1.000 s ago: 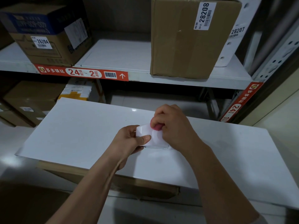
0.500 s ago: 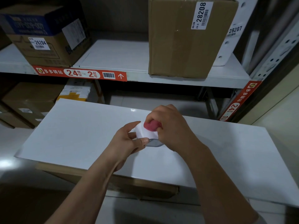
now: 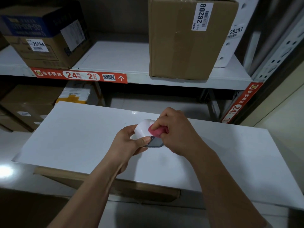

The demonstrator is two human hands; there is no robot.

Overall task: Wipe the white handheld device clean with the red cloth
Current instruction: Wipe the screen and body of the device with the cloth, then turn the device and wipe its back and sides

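The white handheld device [image 3: 143,128] is held just above the white tabletop [image 3: 74,134], tilted, with its dark grey face [image 3: 155,143] turned down and toward me. My left hand [image 3: 127,141] grips its near left end, thumb curled over the edge. My right hand [image 3: 176,131] pinches the bunched red cloth [image 3: 157,131] and presses it against the device's right side. Most of the cloth is hidden under my fingers.
A shelf rack stands behind the table. On its upper shelf sit a tall cardboard box [image 3: 184,38] labelled 28208 and a box [image 3: 44,35] labelled 26204. More boxes [image 3: 24,106] are on the lower level at the left. A rack post [image 3: 271,63] rises at the right.
The device has been turned so more of its white body and its dark face show. My right hand with the red cloth has slid across it to the right side.
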